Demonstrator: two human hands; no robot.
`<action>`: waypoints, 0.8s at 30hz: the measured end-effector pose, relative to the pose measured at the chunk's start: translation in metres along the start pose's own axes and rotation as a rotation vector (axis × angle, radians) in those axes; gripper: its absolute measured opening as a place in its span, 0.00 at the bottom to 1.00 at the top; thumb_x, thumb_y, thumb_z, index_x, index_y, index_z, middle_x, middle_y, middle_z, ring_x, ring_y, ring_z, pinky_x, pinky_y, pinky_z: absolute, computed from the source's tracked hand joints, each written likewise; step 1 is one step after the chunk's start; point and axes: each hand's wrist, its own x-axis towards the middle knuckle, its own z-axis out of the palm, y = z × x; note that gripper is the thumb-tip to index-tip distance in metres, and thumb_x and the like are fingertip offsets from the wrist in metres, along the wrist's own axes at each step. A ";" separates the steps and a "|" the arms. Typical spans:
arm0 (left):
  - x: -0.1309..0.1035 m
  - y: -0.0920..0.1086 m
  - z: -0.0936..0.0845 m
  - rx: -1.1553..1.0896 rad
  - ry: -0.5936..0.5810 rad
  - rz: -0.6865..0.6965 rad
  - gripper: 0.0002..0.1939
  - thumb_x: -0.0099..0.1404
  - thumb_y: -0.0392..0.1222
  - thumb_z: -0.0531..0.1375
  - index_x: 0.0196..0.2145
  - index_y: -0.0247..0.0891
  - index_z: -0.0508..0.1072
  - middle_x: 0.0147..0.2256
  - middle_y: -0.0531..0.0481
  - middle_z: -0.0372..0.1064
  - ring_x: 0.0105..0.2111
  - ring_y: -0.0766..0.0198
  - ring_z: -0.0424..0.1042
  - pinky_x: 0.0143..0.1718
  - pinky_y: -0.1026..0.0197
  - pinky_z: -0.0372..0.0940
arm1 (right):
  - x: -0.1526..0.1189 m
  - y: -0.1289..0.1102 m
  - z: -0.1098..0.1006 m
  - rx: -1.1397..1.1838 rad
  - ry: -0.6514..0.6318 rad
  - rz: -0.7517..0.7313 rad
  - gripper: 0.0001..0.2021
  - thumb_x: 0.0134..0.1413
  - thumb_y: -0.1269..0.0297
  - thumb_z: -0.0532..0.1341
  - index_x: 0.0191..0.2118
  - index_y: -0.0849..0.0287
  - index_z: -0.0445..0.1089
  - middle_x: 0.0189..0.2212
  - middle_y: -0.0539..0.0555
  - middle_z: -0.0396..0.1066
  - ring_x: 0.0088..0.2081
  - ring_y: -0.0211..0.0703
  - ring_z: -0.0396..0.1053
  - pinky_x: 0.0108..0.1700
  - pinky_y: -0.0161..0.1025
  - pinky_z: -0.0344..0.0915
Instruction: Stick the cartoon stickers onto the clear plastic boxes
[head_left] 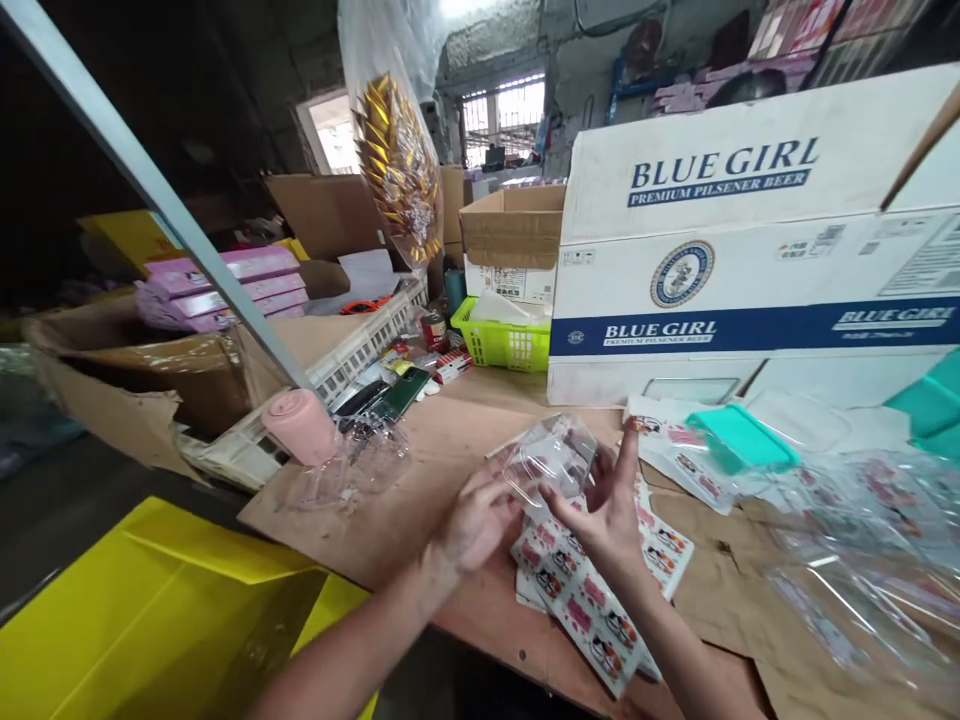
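A small clear plastic container (551,455) is held up over the table between my two hands. My left hand (480,515) grips its left side with bent fingers. My right hand (611,510) has its thumb against the container's front and its lower fingers curled at the right side, partly hidden. Its index finger points up, and a small printed sticker shows at the tip; whether it clings to the finger I cannot tell. Beneath the hands lie overlapping sheets of cartoon stickers (589,600).
A large white beer carton (675,230) stands at the back right. Turquoise lids (742,437) and clear plastic containers (855,590) lie to the right. A pink roll (300,425), phone (405,392) and green basket (504,340) are at left and back. A yellow box (150,620) sits at front left.
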 end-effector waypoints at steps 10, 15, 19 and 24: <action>-0.008 0.007 -0.005 0.222 0.025 0.157 0.09 0.57 0.39 0.69 0.33 0.35 0.74 0.31 0.49 0.75 0.33 0.66 0.75 0.42 0.62 0.68 | -0.011 0.011 0.004 0.027 -0.040 0.095 0.65 0.38 0.57 0.75 0.71 0.41 0.26 0.55 0.60 0.63 0.57 0.54 0.67 0.57 0.54 0.67; -0.011 0.046 -0.046 0.441 -0.038 0.115 0.12 0.56 0.45 0.69 0.34 0.37 0.73 0.30 0.50 0.73 0.32 0.62 0.75 0.42 0.55 0.70 | -0.002 -0.003 -0.023 0.212 -0.017 0.207 0.57 0.49 0.53 0.69 0.71 0.44 0.25 0.49 0.58 0.71 0.50 0.53 0.73 0.50 0.54 0.72; 0.005 0.064 -0.086 1.111 0.184 0.306 0.12 0.59 0.50 0.63 0.34 0.37 0.75 0.35 0.43 0.76 0.39 0.53 0.75 0.48 0.47 0.68 | 0.001 -0.016 -0.042 0.190 -0.139 0.247 0.65 0.42 0.56 0.74 0.70 0.43 0.20 0.49 0.58 0.70 0.52 0.53 0.71 0.48 0.51 0.72; 0.014 0.043 -0.081 1.325 0.269 0.446 0.22 0.55 0.40 0.66 0.49 0.39 0.74 0.57 0.37 0.67 0.64 0.42 0.53 0.65 0.35 0.39 | -0.010 -0.015 -0.042 0.012 -0.174 0.314 0.65 0.42 0.54 0.73 0.70 0.47 0.19 0.48 0.58 0.69 0.48 0.50 0.72 0.49 0.52 0.70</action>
